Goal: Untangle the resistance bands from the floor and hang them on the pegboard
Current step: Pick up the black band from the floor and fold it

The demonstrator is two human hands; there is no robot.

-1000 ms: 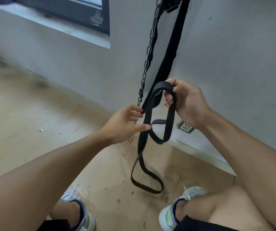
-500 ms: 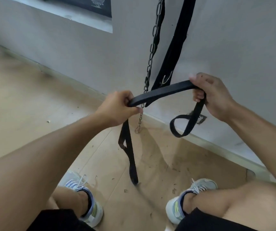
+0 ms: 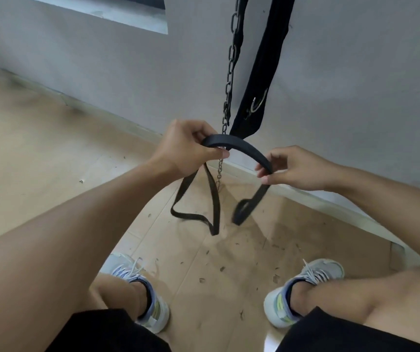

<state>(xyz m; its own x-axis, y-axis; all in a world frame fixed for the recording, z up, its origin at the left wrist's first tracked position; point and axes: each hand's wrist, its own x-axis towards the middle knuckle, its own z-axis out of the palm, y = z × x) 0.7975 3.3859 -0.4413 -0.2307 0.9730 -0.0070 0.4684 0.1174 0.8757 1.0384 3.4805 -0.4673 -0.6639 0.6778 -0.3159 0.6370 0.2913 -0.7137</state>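
A black resistance band (image 3: 244,149) arches between my two hands in front of the wall. My left hand (image 3: 186,148) grips its left part, and a long loop of the band hangs below that hand. My right hand (image 3: 295,168) pinches the right part between thumb and fingers, with a shorter folded end dangling under it. Both dangling ends hang clear of the floor. No pegboard shows in this view.
A metal chain (image 3: 231,69) and a wide black padded belt (image 3: 262,80) with a metal ring hang against the grey wall just behind the band. Below are a wooden floor (image 3: 39,153) with scattered debris, a white baseboard (image 3: 330,201), and my two sneakers.
My right hand has dropped lower and come nearer, so the taut stretch of band is now an arch. The hanging loop under my left hand has opened wider.
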